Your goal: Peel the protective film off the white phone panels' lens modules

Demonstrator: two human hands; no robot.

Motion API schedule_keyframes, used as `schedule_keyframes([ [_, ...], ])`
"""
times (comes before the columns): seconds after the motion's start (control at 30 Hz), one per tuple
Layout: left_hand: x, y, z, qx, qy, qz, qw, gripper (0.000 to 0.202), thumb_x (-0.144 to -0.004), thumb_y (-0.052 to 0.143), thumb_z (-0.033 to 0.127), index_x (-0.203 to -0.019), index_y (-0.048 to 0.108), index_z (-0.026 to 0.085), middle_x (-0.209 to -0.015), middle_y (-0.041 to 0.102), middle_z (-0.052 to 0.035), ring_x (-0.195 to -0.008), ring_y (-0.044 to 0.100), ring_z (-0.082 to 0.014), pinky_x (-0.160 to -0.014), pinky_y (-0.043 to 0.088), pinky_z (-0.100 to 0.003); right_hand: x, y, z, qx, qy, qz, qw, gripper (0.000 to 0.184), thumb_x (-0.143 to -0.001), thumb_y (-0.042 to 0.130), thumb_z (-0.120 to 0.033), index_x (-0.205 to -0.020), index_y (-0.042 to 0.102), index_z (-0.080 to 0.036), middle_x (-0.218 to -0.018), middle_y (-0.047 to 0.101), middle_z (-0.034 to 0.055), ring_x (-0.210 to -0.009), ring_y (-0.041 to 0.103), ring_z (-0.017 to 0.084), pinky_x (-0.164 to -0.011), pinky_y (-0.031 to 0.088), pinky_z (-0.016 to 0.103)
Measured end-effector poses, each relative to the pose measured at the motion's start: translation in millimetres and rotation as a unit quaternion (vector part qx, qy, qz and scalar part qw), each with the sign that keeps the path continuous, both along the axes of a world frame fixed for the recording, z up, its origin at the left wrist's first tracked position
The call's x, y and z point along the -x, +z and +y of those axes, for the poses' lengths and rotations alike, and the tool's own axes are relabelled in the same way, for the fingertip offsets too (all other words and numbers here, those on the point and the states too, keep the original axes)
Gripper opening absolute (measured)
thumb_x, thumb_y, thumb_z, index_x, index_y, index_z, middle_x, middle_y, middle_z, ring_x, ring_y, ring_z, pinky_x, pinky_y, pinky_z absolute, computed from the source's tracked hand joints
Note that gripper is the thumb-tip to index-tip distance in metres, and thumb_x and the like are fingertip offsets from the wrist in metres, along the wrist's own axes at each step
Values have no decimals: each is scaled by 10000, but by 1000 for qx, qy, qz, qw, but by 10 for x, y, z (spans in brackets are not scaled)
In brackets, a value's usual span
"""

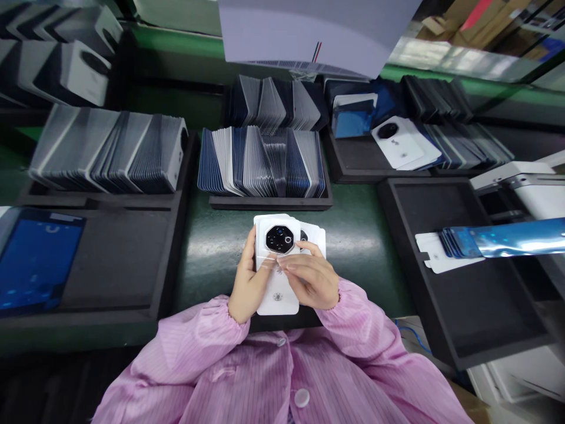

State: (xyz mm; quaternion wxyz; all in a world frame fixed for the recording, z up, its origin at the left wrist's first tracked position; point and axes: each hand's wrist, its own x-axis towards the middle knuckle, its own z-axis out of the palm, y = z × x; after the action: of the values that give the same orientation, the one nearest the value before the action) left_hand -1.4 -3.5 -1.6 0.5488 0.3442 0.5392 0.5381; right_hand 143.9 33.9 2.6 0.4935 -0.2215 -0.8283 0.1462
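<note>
A white phone back panel (278, 277) with a black octagonal camera area (279, 239) is in front of me, close to my body. My left hand (249, 277) grips it along its left edge, with the thumb lying across the face below the camera. My right hand (309, 274) is at the panel's right side. Its fingers are bent together just below the camera, and whatever is between the fingertips is too small to make out. More white panels (320, 232) lie beneath, fanned out to the right, partly covered by my right hand.
A dark tray of upright blue and grey panels (265, 162) stands straight ahead. Similar panels (110, 150) fill a left tray, with a blue sheet (39, 259) nearer. White panels (399, 141) lie behind right. A dark tray (468, 312) at right holds a white panel under blue film strips (521, 238).
</note>
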Motion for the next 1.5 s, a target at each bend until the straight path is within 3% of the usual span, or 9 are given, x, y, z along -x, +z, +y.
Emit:
schedule_keyframes([
  [0.47, -21, 15, -5, 10, 8, -4, 1000, 639, -864, 606, 332, -1448, 346, 312, -1511, 417, -25, -1365, 419, -227, -1109, 369, -343, 2, 26, 12, 10, -65, 4, 998, 454, -827, 533, -13, -1210, 533, -256, -933, 755, 18, -891, 733, 180, -994, 501, 474],
  [0.53, -25, 19, -7, 21, 7, -28, 999, 664, -856, 616, 340, -1455, 330, 318, -1505, 424, -34, -1342, 450, -238, -1079, 407, -350, -22, 28, 18, 38, -116, -11, 992, 505, -834, 573, -79, -1298, 484, -256, -1117, 709, 64, -1107, 659, 231, -1051, 446, 521],
  [0.67, -29, 41, -18, 34, -3, -56, 998, 703, -834, 640, 355, -1460, 321, 320, -1510, 415, -46, -1303, 491, -257, -1005, 477, -352, -84, 53, 65, 166, -165, -72, 970, 778, -809, 685, -335, -1463, 287, -197, -1488, 386, 171, -1409, 332, 336, -1102, 364, 588],
  [0.8, -33, 42, -34, 46, -26, -75, 996, 712, -833, 636, 370, -1465, 312, 323, -1516, 408, -48, -1291, 505, -267, -991, 493, -373, -94, 86, 100, 250, -133, -67, 957, 621, -847, 642, -369, -1400, 398, -229, -1421, 459, 145, -1354, 412, 308, -1095, 389, 557],
  [0.97, -42, 0, -29, 36, -22, -76, 996, 639, -856, 606, 368, -1445, 362, 314, -1504, 429, -29, -1332, 463, -246, -1059, 434, -359, -184, 96, 160, 279, -159, 45, 946, 425, -825, 664, -296, -1229, 544, -239, -1282, 560, 113, -1218, 538, 276, -1042, 448, 499],
  [1.1, -30, 1, -12, 35, -1, -87, 996, 638, -857, 606, 359, -1444, 355, 332, -1466, 477, -21, -1271, 523, -232, -1010, 471, -343, -542, 104, 330, 270, -231, 281, 892, 420, -820, 648, -249, -1215, 505, -261, -1049, 656, 51, -932, 668, 206, -853, 552, 395],
  [1.17, -21, 21, -4, 47, 8, -101, 994, 659, -857, 605, 356, -1453, 324, 350, -1450, 493, -22, -1216, 565, -234, -947, 512, -348, -714, 96, 410, 271, -251, 307, 877, 411, -804, 660, -242, -1189, 518, -250, -1016, 669, 39, -907, 672, 195, -823, 552, 366],
  [1.37, -13, 70, 9, 50, 27, -112, 992, 676, -859, 602, 348, -1461, 295, 345, -1428, 512, -36, -1201, 574, -236, -927, 522, -348, -598, -125, 412, 385, -201, 35, 900, 411, -770, 677, -302, -1135, 516, -202, -875, 674, 45, -738, 673, 201, -638, 561, 346],
  [1.5, -17, 57, 3, 43, 11, -83, 996, 680, -861, 597, 357, -1465, 285, 332, -1474, 463, -44, -1248, 543, -243, -972, 497, -364, -340, -171, 335, 222, -296, -120, 921, 378, -748, 694, -287, -1090, 576, -182, -1058, 617, 130, -1018, 598, 318, -866, 513, 541],
])
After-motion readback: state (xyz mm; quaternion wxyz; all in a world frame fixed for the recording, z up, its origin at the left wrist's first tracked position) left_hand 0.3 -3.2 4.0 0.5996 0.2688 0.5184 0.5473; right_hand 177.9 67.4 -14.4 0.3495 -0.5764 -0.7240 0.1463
